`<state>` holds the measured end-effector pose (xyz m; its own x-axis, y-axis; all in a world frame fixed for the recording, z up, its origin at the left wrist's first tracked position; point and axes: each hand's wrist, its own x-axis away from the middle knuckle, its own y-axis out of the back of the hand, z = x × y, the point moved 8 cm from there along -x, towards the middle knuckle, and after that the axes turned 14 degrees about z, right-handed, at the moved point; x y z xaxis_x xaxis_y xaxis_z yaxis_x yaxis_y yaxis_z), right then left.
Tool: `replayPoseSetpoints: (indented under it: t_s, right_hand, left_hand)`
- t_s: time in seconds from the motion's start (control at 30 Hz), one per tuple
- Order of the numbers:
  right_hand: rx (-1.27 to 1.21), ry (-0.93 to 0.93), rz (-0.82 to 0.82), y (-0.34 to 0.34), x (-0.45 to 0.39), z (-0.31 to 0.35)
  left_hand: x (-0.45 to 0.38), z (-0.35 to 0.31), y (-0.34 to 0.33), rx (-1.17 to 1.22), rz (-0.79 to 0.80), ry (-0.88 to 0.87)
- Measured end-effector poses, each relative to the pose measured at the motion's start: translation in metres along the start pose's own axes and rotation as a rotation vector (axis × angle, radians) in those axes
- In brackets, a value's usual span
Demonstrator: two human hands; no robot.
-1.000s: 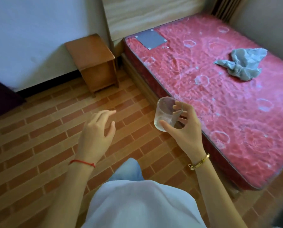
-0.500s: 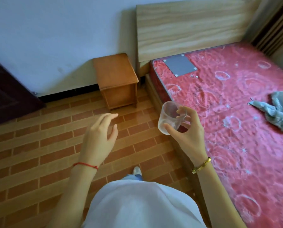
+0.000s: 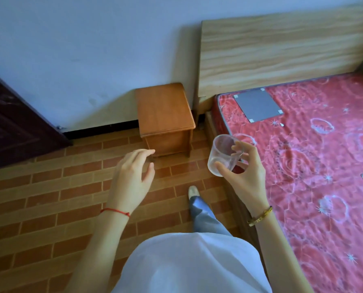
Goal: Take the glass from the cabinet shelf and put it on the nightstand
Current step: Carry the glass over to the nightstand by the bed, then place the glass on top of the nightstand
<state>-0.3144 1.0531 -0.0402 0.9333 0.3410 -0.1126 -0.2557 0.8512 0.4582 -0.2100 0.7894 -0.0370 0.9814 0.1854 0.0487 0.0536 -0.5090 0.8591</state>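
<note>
A clear empty glass [image 3: 224, 153] is held in the air by my right hand [image 3: 247, 176], thumb on its near side and fingers on its far side, tilted slightly. It hovers over the floor next to the bed's edge. The small brown wooden nightstand [image 3: 163, 108] stands against the white wall, ahead and left of the glass, its top bare. My left hand [image 3: 132, 178] floats over the floor in front of the nightstand, fingers apart and holding nothing.
A bed with a red patterned mattress [image 3: 315, 166] and a light wooden headboard [image 3: 282, 51] fills the right side. A dark door [image 3: 11, 123] is at the left. My foot [image 3: 194, 192] steps on the brick-patterned floor [image 3: 49, 197].
The view has swung left and closer, so the nightstand now sits nearer the middle and larger. Both hands keep their pose; my right hand still carries the glass. A foot has stepped forward.
</note>
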Motion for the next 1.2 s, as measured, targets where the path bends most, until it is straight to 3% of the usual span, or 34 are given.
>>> replayPoseSetpoints:
  t_s: [0.4, 0.67, 0.97, 1.2]
  right_hand:
    - [0.015, 0.111, 0.183, -0.023, -0.240, -0.011]
    - [-0.018, 0.096, 0.288, -0.066, -0.349, -0.019]
    - [-0.007, 0.009, 0.282, -0.142, -0.450, -0.051]
    - [-0.018, -0.140, 0.235, -0.202, -0.521, -0.093]
  left_hand:
    - [-0.192, 0.025, 0.024, 0.009, -0.134, 0.111]
    - [-0.279, 0.056, 0.038, 0.034, -0.209, 0.175]
    - [-0.385, 0.145, 0.030, 0.028, -0.176, 0.212]
    - [-0.474, 0.218, 0.000, 0.011, 0.012, 0.227]
